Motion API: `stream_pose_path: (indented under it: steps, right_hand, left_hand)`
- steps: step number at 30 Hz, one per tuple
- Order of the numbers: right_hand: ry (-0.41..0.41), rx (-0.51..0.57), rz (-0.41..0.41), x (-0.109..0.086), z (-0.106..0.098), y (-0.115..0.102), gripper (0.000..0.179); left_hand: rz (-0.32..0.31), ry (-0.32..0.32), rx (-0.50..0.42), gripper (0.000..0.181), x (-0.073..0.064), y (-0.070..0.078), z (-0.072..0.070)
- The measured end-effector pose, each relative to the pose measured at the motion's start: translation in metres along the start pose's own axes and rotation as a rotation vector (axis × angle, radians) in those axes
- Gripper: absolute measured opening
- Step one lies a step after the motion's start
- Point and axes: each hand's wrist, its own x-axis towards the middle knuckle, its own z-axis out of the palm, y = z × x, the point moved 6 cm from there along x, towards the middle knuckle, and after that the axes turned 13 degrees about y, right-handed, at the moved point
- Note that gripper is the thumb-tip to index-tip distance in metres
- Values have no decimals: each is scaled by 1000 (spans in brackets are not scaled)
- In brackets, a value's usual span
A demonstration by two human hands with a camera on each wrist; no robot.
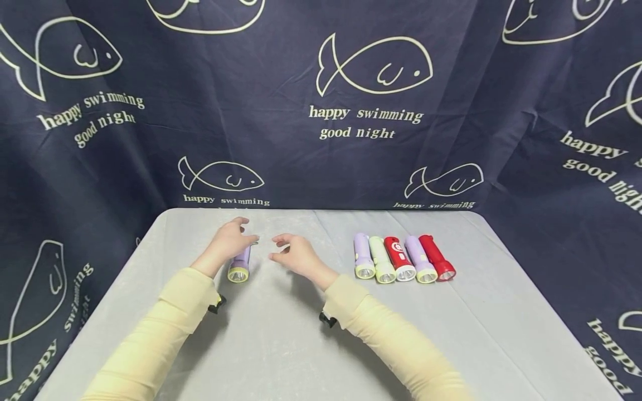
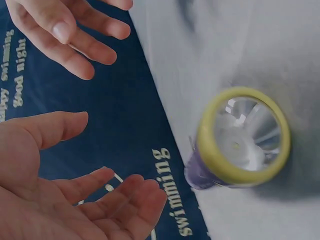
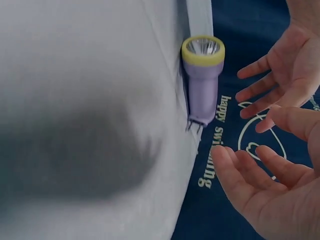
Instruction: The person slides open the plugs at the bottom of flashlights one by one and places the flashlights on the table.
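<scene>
A purple flashlight (image 1: 239,270) with a yellow lens rim lies on the left part of the table, its lens toward the near side. In the right wrist view, two thin prongs stick out of the tail of this flashlight (image 3: 203,87). My left hand (image 1: 232,239) is raised over its tail end, fingers spread and holding nothing. To the right of it my right hand (image 1: 299,256) hovers with fingers loosely bent, also holding nothing. The left wrist view shows the flashlight (image 2: 244,135) lens-on, apart from the fingers of both hands.
On the right part of the grey table (image 1: 281,345), several flashlights lie side by side: purple (image 1: 363,253), pale green (image 1: 382,259), red with a white rim (image 1: 399,257), another purple (image 1: 420,259) and all red (image 1: 437,257). A dark blue fish-print curtain (image 1: 281,72) hangs behind.
</scene>
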Motion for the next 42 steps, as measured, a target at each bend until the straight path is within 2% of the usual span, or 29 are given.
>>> stream_pose_path:
  steps: [8,14,20,26,33,42]
  right_hand:
    - [34,-117,-49,3,-25,8,40]
    - [34,-158,-44,4,-43,19,41]
    - [68,-216,-55,5,-62,31,40]
    - [89,-288,-47,5,-81,40,40]
    - [150,-380,-107,-2,-101,47,40]
    - [195,-524,-83,-8,-117,60,44]
  left_hand:
    - [87,58,-2,61,-8,24,-1]
    - [153,113,-58,56,-18,41,0]
    - [203,134,-102,54,-26,55,7]
    - [232,150,-134,53,-31,64,16]
    - [283,176,-192,52,-32,71,31]
    - [267,188,-219,52,-31,77,50]
